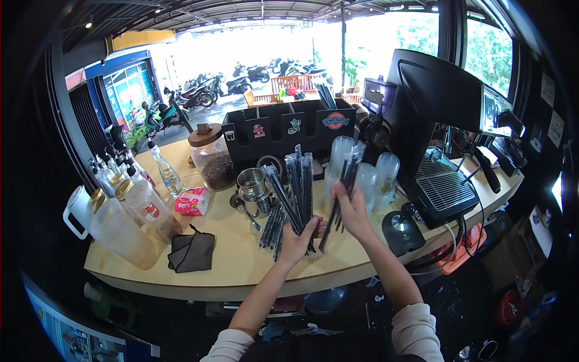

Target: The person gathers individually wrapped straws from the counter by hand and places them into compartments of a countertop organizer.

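Wrapped black straws (298, 187) fan upward from my left hand (298, 238), whose fingers are closed round the bunch at the middle of the counter. To its right, my right hand (351, 211) grips a smaller bunch of black straws (348, 172), held tilted and slightly blurred. More straws (274, 232) lie on the counter just left of my left hand. Behind both hands stands a black organizer (277, 154) with stickers on its front. A few straws (325, 95) stick up from its right compartment.
Stacked clear plastic cups (365, 181) stand beside my right hand, near an espresso machine (446, 181). On the left are metal cups (252, 184), a glass jar (211, 163), a tissue pack (193, 201), a dark cloth (192, 252), plastic pitchers (120, 232) and bottles. The wooden counter's (229, 283) front edge curves nearby.
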### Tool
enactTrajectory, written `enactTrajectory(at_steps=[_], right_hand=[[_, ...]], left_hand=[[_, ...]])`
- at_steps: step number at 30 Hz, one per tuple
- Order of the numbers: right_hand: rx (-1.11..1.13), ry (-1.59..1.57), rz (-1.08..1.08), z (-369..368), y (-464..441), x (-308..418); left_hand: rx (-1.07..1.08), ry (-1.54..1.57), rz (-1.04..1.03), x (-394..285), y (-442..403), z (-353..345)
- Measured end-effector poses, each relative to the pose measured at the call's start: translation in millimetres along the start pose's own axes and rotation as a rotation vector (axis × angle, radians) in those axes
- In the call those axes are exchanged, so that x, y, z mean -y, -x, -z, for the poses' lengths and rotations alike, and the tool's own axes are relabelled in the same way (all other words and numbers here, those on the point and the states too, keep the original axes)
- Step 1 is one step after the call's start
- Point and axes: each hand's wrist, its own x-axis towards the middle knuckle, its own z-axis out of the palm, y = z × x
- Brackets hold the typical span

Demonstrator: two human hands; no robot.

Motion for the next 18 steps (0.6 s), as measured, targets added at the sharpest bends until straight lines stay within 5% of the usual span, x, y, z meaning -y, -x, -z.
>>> enactTrajectory(at_steps=[5, 8, 18], right_hand=[[-0.059, -0.339, 0.065, 0, -7, 14], [0.067, -0.395, -0.208, -1, -2, 29], [0.083, -0.195, -0.3, -9, 1, 27]], left_hand=[[0.0, -0.014, 0.01, 4, 0, 5], [0.057, 0.059, 0.061, 1, 1, 3], [0.131, 0.075, 0.055, -1, 5, 3]])
